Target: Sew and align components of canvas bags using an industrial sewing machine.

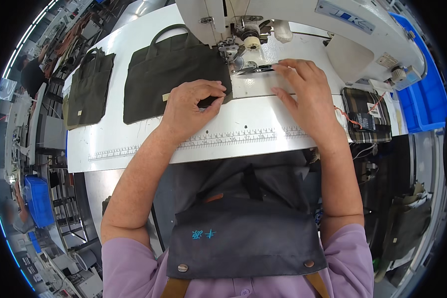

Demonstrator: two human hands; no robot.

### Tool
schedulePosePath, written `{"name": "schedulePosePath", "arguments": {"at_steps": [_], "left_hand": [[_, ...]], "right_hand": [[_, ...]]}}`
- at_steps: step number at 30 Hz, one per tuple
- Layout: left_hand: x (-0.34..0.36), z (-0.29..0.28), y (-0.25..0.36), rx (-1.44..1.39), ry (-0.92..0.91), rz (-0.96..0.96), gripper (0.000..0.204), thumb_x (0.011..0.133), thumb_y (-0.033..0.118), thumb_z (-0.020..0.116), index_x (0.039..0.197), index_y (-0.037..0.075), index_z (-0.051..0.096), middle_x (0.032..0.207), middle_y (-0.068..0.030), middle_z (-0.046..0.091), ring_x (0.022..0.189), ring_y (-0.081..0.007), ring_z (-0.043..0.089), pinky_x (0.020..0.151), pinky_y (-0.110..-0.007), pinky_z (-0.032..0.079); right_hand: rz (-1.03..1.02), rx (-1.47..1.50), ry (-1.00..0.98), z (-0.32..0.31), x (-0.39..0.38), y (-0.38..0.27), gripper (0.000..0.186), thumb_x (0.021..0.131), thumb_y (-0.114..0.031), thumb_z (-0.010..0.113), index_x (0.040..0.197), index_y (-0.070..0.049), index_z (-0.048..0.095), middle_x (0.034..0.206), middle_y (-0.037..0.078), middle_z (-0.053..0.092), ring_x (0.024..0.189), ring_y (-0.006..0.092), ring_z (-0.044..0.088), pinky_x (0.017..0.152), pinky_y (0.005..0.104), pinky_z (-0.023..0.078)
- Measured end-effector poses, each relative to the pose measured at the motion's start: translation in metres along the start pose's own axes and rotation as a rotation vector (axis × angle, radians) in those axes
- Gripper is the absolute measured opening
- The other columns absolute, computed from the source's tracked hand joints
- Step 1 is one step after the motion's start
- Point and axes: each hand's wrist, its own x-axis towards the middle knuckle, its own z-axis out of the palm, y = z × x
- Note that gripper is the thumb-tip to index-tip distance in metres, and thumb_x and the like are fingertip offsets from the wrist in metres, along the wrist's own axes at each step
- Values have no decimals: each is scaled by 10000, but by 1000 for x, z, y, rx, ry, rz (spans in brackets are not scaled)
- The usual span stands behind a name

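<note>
Dark green bag (179, 69), pinched at edge by left hand (191, 107), with right hand (307, 92) loosely spread: likely positioning, next probably guiding beneath sewing machine (303, 11).

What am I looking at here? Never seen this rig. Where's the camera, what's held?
No robot: it's one picture from a fisheye camera on a person's head, looking down, so edges bend. The bare hands are the wearer's own. The white sewing machine stands over a white table with a ruler strip. On the table lie two dark green fabric pieces with handles, the larger and the smaller. The left hand is at the larger one's lower right corner; a pinch can't be confirmed. The right hand is open, fingertips by a slim dark tool.
</note>
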Motion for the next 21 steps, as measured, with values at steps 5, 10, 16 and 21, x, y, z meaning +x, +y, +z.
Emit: {"name": "schedulePosePath", "arguments": {"at_steps": [5, 10, 16, 21], "left_hand": [[3, 0, -2, 59, 1, 49, 119, 796, -25, 741, 913, 0, 745, 1044, -110, 771, 1074, -254, 730, 943, -347, 567], [4, -2, -7, -61, -7, 12, 132, 781, -63, 724, 903, -13, 736, 1044, -127, 765, 1081, -260, 726, 955, -356, 563], [6, 0, -11, -144, 25, 27, 126, 757, -28, 742, 876, 15, 739, 1019, -112, 764, 1026, -251, 739, 867, -331, 587], [4, -3, -9, -60, -1, 3, 170, 738, 11, 776, 904, 38, 749, 1050, -79, 766, 1093, -241, 717, 951, -366, 543]], "right_hand": [[-82, 23, -63, 19, 13, 11, 312, 812, -136, 765, 1106, -44, 717, 1105, 78, 689, 1079, 278, 624, 963, 434, 474], [-212, 76, -208, 19, 37, -7, 245, 790, -129, 771, 1015, -53, 711, 988, 59, 676, 1013, 278, 647, 908, 440, 508], [-174, 439, -206, 47, 32, -12, 191, 763, -102, 763, 923, -65, 667, 883, 66, 641, 858, 297, 651, 716, 424, 528], [-156, 472, -188, 47, 31, -8, 166, 760, -97, 759, 892, -65, 663, 858, 58, 636, 857, 287, 651, 702, 424, 529]]}}
